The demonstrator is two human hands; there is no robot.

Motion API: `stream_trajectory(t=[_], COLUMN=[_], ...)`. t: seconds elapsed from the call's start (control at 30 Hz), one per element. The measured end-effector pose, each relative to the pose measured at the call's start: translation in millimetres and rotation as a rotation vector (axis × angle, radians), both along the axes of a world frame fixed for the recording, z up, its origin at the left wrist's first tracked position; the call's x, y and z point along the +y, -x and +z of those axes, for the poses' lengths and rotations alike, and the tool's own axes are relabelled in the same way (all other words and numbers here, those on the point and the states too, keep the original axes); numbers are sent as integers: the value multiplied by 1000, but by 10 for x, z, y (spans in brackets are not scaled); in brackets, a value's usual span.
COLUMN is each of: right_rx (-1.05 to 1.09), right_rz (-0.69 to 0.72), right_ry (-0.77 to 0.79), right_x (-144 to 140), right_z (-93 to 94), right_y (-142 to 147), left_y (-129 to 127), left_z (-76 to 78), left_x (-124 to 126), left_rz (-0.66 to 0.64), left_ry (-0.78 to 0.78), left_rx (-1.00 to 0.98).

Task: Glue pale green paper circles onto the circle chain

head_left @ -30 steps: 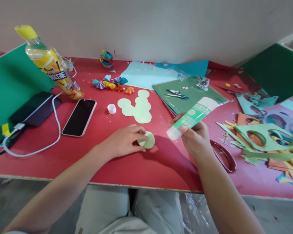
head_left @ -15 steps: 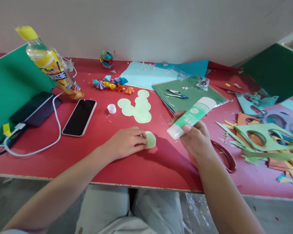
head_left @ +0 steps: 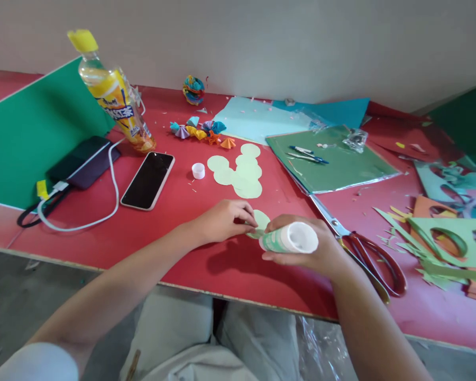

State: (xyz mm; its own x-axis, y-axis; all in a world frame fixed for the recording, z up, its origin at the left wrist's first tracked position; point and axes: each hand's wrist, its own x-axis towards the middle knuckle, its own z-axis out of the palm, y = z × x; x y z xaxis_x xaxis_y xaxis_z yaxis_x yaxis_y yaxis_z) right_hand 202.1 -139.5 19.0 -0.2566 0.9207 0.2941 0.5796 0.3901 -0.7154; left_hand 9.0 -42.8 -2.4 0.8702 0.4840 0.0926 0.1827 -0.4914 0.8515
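My left hand [head_left: 229, 220] has its fingertips closed on the near edge of a light green paper circle [head_left: 261, 218], close to the red tabletop. In my right hand [head_left: 321, 241] is a thick white-and-green glue stick [head_left: 276, 241], tilted so its round white base faces me. The far end of the stick points at the circle; whether it touches the paper is hidden. Just beyond my hands lies a cluster of overlapping light green paper circles [head_left: 248, 170]. A small white cap [head_left: 198, 171] stands left of them.
Red-handled scissors [head_left: 365, 254] lie by my right forearm. Cut paper scraps [head_left: 448, 243] spread at right. A phone [head_left: 148, 181], power bank [head_left: 83, 164] and drink bottle [head_left: 117, 103] stand left. Behind are folded paper pieces [head_left: 200, 132] and a green paper pack [head_left: 333, 164].
My right hand has brought the glue stick left and down to the paper circle, turning its base toward me. The scissors now show more fully. The view has shifted left.
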Motion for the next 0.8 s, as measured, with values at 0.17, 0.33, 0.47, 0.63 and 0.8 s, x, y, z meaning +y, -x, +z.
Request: stream_trajectory(t=[0.17,0.33,0.47,0.63,0.8], right_rx=[-104,-255,-304,-332,-343], right_rz=[110,104,62,-6,-58], right_ry=[-97,-243,-268,-248,-141], right_x=[0,20,25,30,24], right_z=[-58,-134,-200,-216,-145], right_y=[92,158,198,240,189], left_y=[-15,-10,-5,-2,-1], left_z=[4,16,3,9,1], left_x=[-1,20,30,24,27], left_rz=[17,40,44,24,28], left_ry=[55,125,143,121,103], left_rx=[24,12,4,18,23])
